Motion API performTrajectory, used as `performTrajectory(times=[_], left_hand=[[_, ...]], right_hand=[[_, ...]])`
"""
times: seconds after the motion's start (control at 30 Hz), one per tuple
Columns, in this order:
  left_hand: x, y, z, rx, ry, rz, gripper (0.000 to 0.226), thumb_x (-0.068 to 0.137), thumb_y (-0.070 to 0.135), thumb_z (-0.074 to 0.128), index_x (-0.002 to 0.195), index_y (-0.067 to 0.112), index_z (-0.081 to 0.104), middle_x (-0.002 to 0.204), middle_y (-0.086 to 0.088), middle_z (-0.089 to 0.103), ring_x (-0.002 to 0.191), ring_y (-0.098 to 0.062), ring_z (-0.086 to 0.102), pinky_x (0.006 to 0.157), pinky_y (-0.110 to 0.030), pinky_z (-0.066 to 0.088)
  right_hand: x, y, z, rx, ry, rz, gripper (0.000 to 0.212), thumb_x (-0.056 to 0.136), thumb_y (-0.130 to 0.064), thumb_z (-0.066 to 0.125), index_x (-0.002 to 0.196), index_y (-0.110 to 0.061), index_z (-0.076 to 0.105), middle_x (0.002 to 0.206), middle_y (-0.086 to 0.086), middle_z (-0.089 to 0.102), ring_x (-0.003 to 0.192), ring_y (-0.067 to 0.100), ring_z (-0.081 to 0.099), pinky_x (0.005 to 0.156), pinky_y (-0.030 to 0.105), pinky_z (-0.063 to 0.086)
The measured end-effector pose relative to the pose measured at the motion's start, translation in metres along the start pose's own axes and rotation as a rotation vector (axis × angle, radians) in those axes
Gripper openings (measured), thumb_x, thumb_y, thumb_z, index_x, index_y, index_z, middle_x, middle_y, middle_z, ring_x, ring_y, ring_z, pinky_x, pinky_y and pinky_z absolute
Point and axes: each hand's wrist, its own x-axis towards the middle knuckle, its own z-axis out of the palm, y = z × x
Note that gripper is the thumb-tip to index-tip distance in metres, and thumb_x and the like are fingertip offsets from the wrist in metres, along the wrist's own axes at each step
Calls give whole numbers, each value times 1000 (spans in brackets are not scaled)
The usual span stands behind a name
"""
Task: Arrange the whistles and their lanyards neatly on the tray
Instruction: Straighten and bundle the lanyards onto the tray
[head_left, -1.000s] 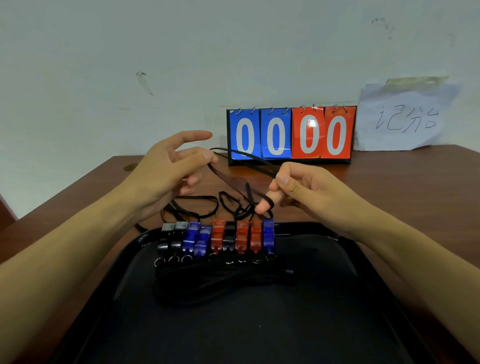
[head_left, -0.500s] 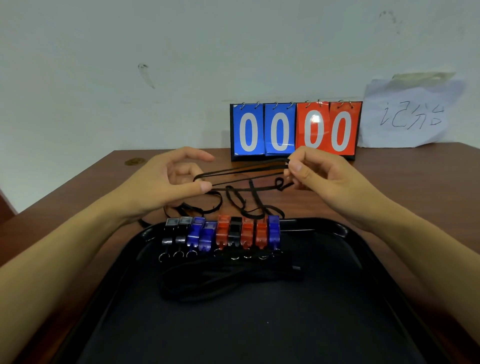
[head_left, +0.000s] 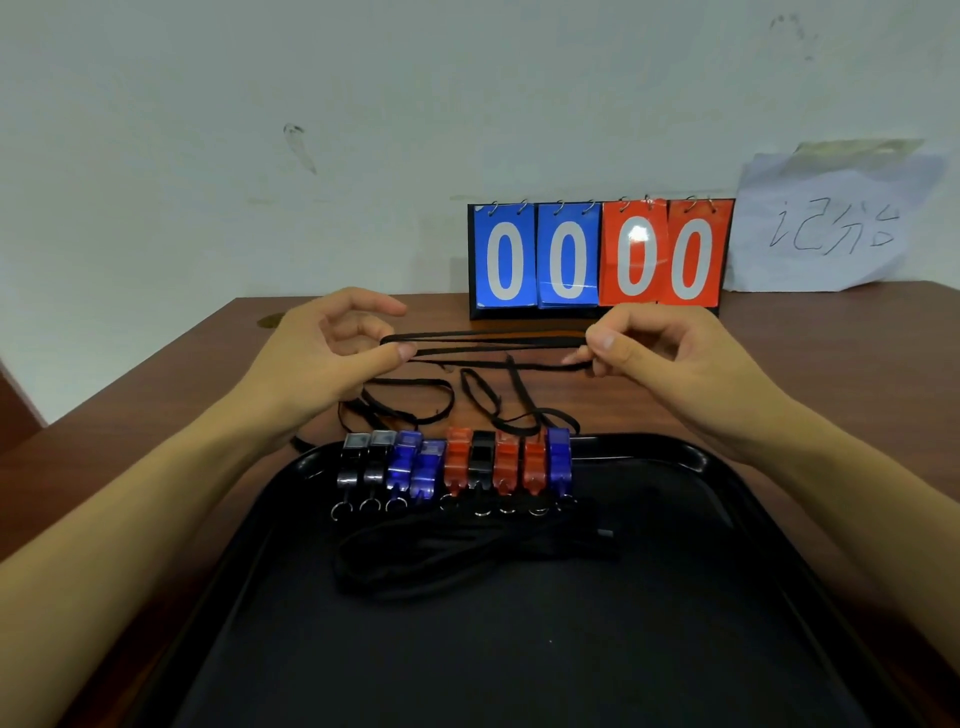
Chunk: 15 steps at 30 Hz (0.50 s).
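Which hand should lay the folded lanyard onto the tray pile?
Probably right hand: it pinches the lanyard end above the lanyard pile's right end; left hand sits outside the tray.

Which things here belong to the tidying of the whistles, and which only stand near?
Belong to the job:
- row of whistles
- stretched lanyard pinched by left hand and right hand
- loose lanyards on the table
- bundled lanyards
- black tray

Just standing near:
- scoreboard
- paper note

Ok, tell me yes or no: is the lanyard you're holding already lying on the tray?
No: the black lanyard is stretched taut between the left hand and right hand, above the table behind the tray.
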Motion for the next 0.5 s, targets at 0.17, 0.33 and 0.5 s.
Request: performTrajectory(times=[0.17, 0.33, 0.5], left_hand=[[-6, 7, -5, 137, -101, 25, 32, 77, 33, 85, 106, 27, 74, 75, 11, 70, 69, -16, 60, 77, -29, 50], [-12, 33, -20, 116, -60, 24, 40, 66, 42, 89, 100, 26, 77, 78, 7, 75, 79, -27, 70, 88, -38, 53], [-39, 56, -30, 171, -84, 26, 42, 63, 45, 95, 96, 27, 77, 81, 2, 80, 81, -15, 75, 86, -34, 52]], right_hand=[[-2, -3, -1, 77, 3, 65, 17, 91, -33, 63, 92, -21, 74, 90, -1, 76, 88, 16, 74, 82, 27, 61], [-6, -19, -9, 173, 15, 215, 17, 90, -22, 69, 106, -18, 74, 87, 3, 80, 85, 17, 78, 72, 18, 59], [-30, -42, -19, -9, -54, 210, 21, 90, -24, 73, 111, -25, 71, 82, -4, 80, 78, 7, 77, 69, 13, 57]])
